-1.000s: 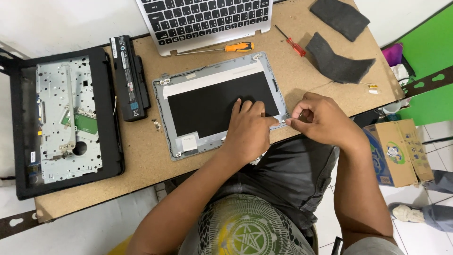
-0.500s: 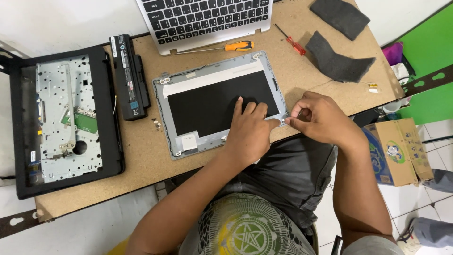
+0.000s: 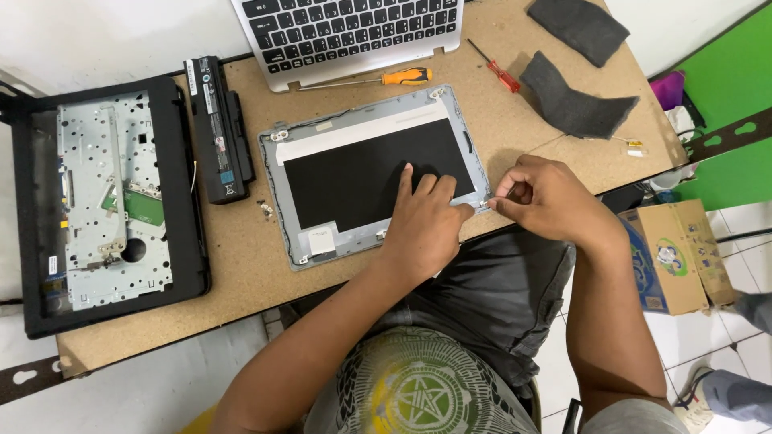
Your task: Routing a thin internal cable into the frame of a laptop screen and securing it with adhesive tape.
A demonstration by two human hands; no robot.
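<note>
- Your left hand (image 3: 426, 221) lies flat and open on the laptop lid panel (image 3: 374, 173), mid-frame on the bench (image 3: 241, 265).
- Your right hand (image 3: 547, 197) pinches the panel's lower-right corner hinge bracket (image 3: 485, 206).
- Judging by this, the lid is already detached; the bracket looks unfinished.

- The bench (image 3: 241, 265) is rough, matt brown chipboard.
- The laptop lid (image 3: 374, 173) near its front edge has a smooth grey plastic rim and a matt black panel.
- Two grey pads (image 3: 575, 104) at the right corner look like coarse felt.
- The cardboard box (image 3: 675, 257) is glossy.
</note>
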